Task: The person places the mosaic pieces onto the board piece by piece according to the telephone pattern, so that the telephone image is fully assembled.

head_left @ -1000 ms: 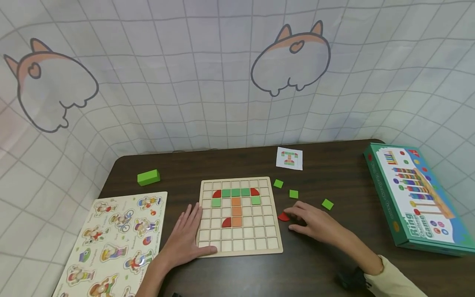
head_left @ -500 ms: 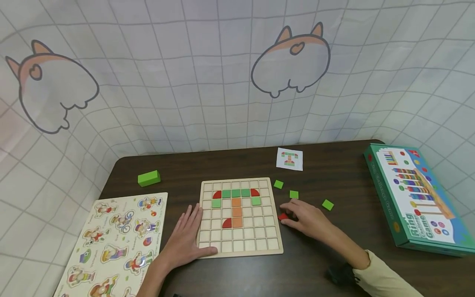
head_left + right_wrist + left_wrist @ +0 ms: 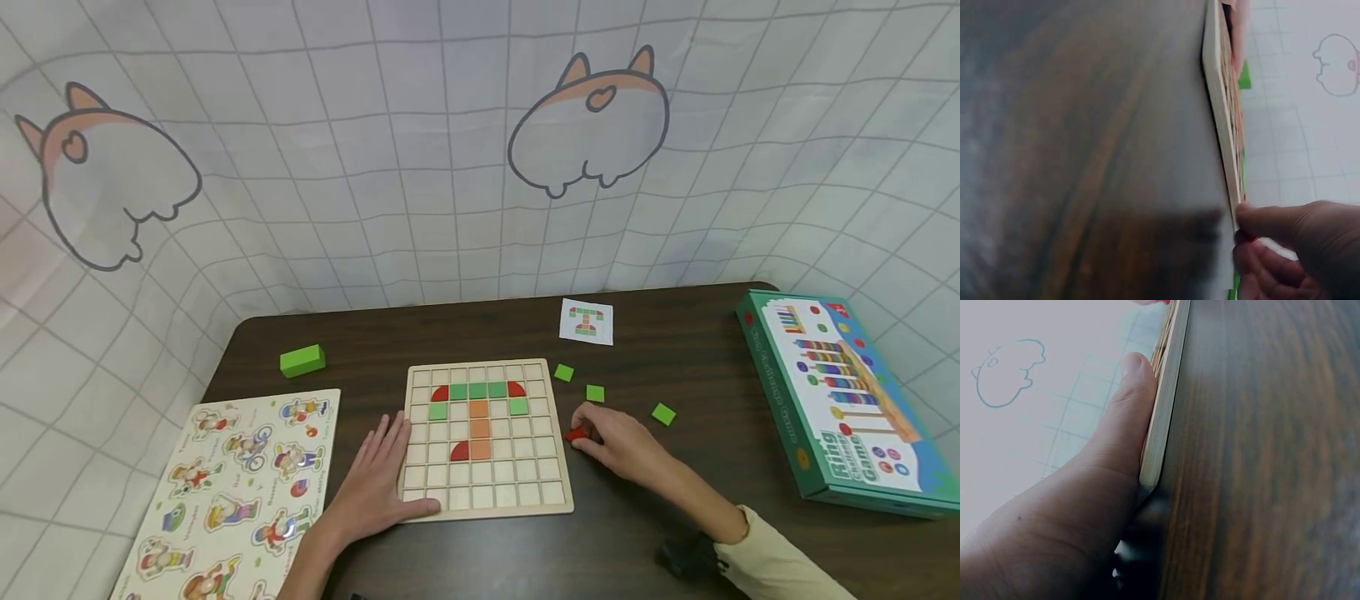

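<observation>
A wooden grid board (image 3: 525,471) lies on the dark table, with red quarter-round, green square and orange square tiles set in some of its cells. My left hand (image 3: 373,483) rests flat at the board's left edge, thumb over the near corner; the left wrist view shows the thumb (image 3: 1124,419) along the rim. Just right of the board, my right hand (image 3: 621,439) pinches a red quarter-round tile (image 3: 574,434) between thumb and fingers. In the right wrist view that tile is mostly hidden behind the right hand (image 3: 1297,244).
Green square tiles (image 3: 595,393) lie loose right of the board, below a printed pattern card (image 3: 587,322). A green block (image 3: 302,361) and a picture puzzle board (image 3: 232,492) are at left. A green game box (image 3: 840,400) stands at right.
My right hand has moved slightly left to the red quarter-round tile and taken it between thumb and fingers, lifting or tilting it. The left hand stays on the board.
</observation>
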### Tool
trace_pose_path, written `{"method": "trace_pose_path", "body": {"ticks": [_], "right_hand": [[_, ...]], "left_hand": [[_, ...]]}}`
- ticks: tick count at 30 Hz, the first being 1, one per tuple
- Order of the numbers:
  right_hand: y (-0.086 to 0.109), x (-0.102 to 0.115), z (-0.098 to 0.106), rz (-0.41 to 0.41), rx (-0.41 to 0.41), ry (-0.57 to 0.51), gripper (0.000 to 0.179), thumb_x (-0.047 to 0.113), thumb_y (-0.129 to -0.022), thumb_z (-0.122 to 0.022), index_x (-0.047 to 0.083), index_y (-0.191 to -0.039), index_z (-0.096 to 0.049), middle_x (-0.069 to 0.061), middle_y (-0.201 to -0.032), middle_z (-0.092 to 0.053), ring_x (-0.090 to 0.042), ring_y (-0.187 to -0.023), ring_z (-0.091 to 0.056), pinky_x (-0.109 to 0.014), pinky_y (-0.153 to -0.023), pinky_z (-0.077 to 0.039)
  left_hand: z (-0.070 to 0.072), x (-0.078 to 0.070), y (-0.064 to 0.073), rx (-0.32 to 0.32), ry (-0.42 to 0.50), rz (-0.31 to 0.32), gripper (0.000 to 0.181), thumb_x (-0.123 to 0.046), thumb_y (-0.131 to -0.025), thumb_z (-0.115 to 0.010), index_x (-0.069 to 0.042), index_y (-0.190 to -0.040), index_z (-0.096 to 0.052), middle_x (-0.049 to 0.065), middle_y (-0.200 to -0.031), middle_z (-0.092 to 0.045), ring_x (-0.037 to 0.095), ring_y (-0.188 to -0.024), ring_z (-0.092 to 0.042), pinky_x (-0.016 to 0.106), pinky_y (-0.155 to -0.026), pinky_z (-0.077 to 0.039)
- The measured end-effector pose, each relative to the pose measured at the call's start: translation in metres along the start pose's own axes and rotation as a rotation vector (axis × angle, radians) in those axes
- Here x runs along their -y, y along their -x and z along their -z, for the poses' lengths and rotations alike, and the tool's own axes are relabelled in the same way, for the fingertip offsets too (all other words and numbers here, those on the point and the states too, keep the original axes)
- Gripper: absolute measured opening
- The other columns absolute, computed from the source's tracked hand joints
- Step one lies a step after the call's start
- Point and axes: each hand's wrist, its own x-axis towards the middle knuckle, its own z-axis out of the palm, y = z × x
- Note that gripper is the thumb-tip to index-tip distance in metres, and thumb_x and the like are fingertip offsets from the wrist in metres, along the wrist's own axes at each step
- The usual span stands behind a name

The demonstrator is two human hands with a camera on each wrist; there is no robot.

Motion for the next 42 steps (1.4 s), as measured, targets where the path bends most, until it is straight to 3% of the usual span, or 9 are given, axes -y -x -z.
{"method": "trace_pose_path", "body": {"ticks": [4,7,10,17,25,30,34,39,42], "right_hand": [[-0.003,-0.002,0.002,0.063,-0.061,-0.14,0.018,0.011,-0.087,-0.071,0.011,-0.104,-0.066,0.006,-0.085,-0.061,-0.003,-0.074,-0.048,-0.019,-0.063,-0.046],[-0.006,0.0,0.003,0.16,-0.114,-0.226,0.022,0.008,-0.09,-0.067,0.008,-0.111,-0.07,0.004,-0.09,-0.062,-0.003,-0.079,-0.048,-0.018,-0.065,-0.046],[-0.009,0.005,0.003,0.224,-0.119,-0.301,0.025,0.007,-0.091,-0.064,0.004,-0.115,-0.07,0.002,-0.09,-0.06,-0.004,-0.079,-0.048,-0.018,-0.063,-0.046],[-0.019,0.022,-0.002,0.152,-0.03,-0.447,0.018,0.008,-0.089,-0.068,0.007,-0.105,-0.059,-0.003,-0.091,-0.063,-0.006,-0.073,-0.052,-0.018,-0.061,-0.049],[-0.032,0.038,-0.016,0.273,-0.05,-0.391,0.016,0.007,-0.09,-0.066,0.008,-0.106,-0.068,-0.004,-0.1,-0.068,-0.006,-0.083,-0.056,-0.02,-0.071,-0.054],[-0.039,0.046,-0.023,0.348,-0.008,-0.341,0.02,0.009,-0.093,-0.063,0.007,-0.11,-0.072,-0.004,-0.102,-0.069,-0.008,-0.083,-0.054,-0.018,-0.068,-0.048],[-0.042,0.052,-0.028,0.307,0.054,-0.33,0.02,0.011,-0.094,-0.061,0.006,-0.111,-0.07,-0.002,-0.097,-0.067,-0.007,-0.081,-0.053,-0.018,-0.069,-0.048],[-0.046,0.057,-0.035,0.213,0.129,-0.304,0.006,0.012,-0.092,-0.065,0.01,-0.098,-0.064,0.004,-0.086,-0.064,-0.005,-0.078,-0.054,-0.019,-0.071,-0.05],[-0.046,0.06,-0.037,0.204,0.145,-0.245,0.004,0.013,-0.091,-0.067,0.013,-0.094,-0.065,0.006,-0.084,-0.063,-0.005,-0.076,-0.052,-0.019,-0.07,-0.049]], "left_hand": [[0.0,0.0,0.0,0.009,-0.002,0.006,0.125,-0.081,-0.068,-0.062,-0.007,-0.156,-0.014,0.009,-0.165,-0.008,0.034,-0.153,-0.006,0.056,-0.121,-0.014],[0.001,0.0,0.0,0.009,0.0,0.009,0.125,-0.081,-0.068,-0.062,-0.007,-0.156,-0.013,0.009,-0.165,-0.008,0.033,-0.153,-0.005,0.055,-0.122,-0.013],[0.001,0.0,-0.001,0.002,0.0,0.006,0.125,-0.081,-0.068,-0.062,-0.007,-0.156,-0.014,0.009,-0.165,-0.009,0.033,-0.153,-0.006,0.056,-0.122,-0.013],[0.001,0.0,0.0,0.005,0.002,0.004,0.125,-0.081,-0.068,-0.062,-0.007,-0.156,-0.014,0.009,-0.165,-0.009,0.033,-0.153,-0.006,0.056,-0.122,-0.014],[0.001,-0.001,0.0,0.009,0.009,0.006,0.125,-0.08,-0.068,-0.062,-0.007,-0.156,-0.014,0.009,-0.165,-0.008,0.033,-0.153,-0.005,0.055,-0.122,-0.013],[0.001,-0.002,0.0,0.023,0.003,0.016,0.125,-0.082,-0.068,-0.061,-0.008,-0.156,-0.012,0.008,-0.165,-0.006,0.033,-0.153,-0.004,0.055,-0.122,-0.012],[0.001,-0.002,0.0,0.018,-0.001,0.016,0.125,-0.081,-0.068,-0.061,-0.008,-0.156,-0.013,0.008,-0.165,-0.007,0.033,-0.153,-0.005,0.056,-0.122,-0.013],[0.002,-0.002,0.001,0.012,0.0,0.013,0.125,-0.081,-0.067,-0.062,-0.007,-0.156,-0.014,0.008,-0.165,-0.008,0.033,-0.153,-0.005,0.056,-0.122,-0.013],[0.002,-0.002,0.001,0.012,0.0,0.012,0.125,-0.081,-0.068,-0.062,-0.007,-0.156,-0.014,0.009,-0.165,-0.008,0.033,-0.153,-0.005,0.056,-0.122,-0.013]]}}
